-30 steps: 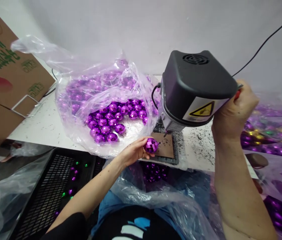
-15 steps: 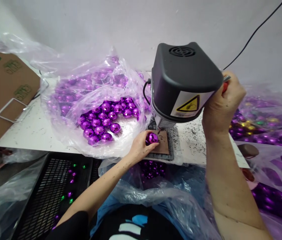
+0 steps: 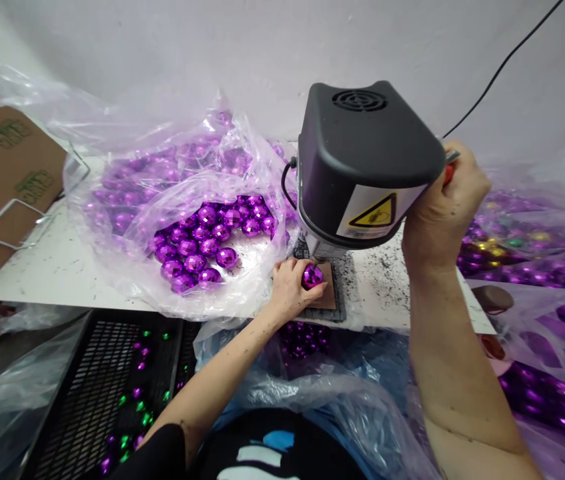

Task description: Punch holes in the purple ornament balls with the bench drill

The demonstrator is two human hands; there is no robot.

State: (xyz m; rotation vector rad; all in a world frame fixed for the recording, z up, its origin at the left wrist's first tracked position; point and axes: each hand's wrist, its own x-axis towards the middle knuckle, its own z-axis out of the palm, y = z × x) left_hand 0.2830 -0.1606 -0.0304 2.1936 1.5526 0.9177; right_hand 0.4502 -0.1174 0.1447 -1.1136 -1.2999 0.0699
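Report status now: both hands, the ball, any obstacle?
Left hand gripping purple ball under black machine. Right hand on machine's handle. Nothing visibly blocking.

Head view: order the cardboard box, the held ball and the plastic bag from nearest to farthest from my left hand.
1. Ball: between the left hand's fingers.
2. Bag: just left of that hand.
3. Box: far left, beyond the bag.
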